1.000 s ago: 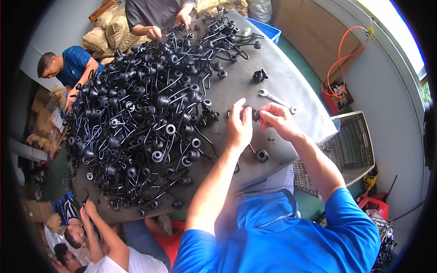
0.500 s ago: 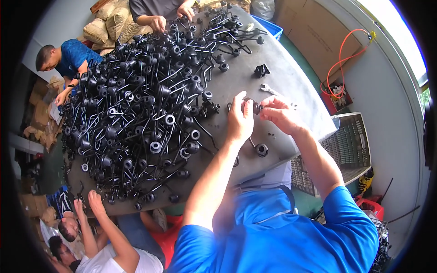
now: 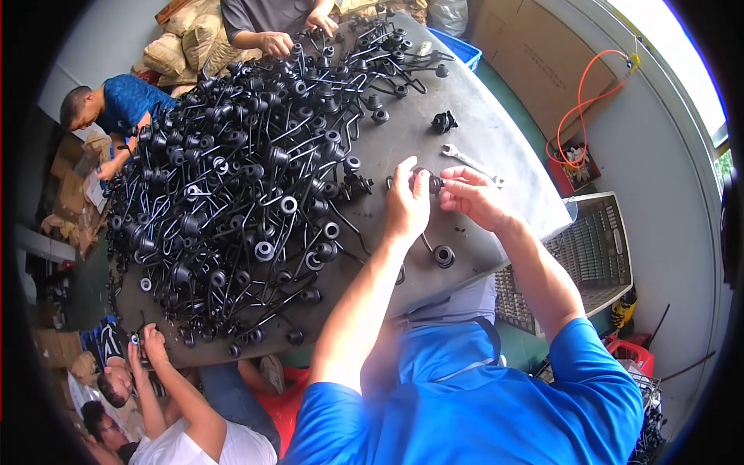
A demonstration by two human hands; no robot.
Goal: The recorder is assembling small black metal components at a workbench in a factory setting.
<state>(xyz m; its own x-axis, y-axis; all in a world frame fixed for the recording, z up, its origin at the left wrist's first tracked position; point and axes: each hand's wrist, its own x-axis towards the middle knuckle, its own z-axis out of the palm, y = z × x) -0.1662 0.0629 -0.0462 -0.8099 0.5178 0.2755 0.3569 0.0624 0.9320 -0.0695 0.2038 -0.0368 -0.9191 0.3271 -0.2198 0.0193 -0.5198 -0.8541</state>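
Observation:
My left hand [image 3: 408,205] is closed round the dark, ribbed end of a bent black rod part [image 3: 423,182], above the table's near right side. Against the right side of that end, the fingertips of my right hand [image 3: 479,200] pinch something small, which the fingers mostly hide. Below my hands, a bent rod with a round black ring end [image 3: 443,256] lies over the table; I cannot tell whether it belongs to the held part. An open-ended wrench [image 3: 469,160] rests just beyond my right hand. Farther back sits a small black ribbed piece [image 3: 444,122].
A large heap of black bent rods with rubber ends [image 3: 256,170] covers the left and middle of the table [image 3: 511,116]. Co-workers stand or sit at the far, left and near-left sides. A grey plastic crate [image 3: 608,240] is off the right edge, below an orange hose [image 3: 583,101].
My right fingers have shifted slightly at the part's end, while my left hand keeps its hold. At the lower left, a co-worker's hands have come together round a small piece.

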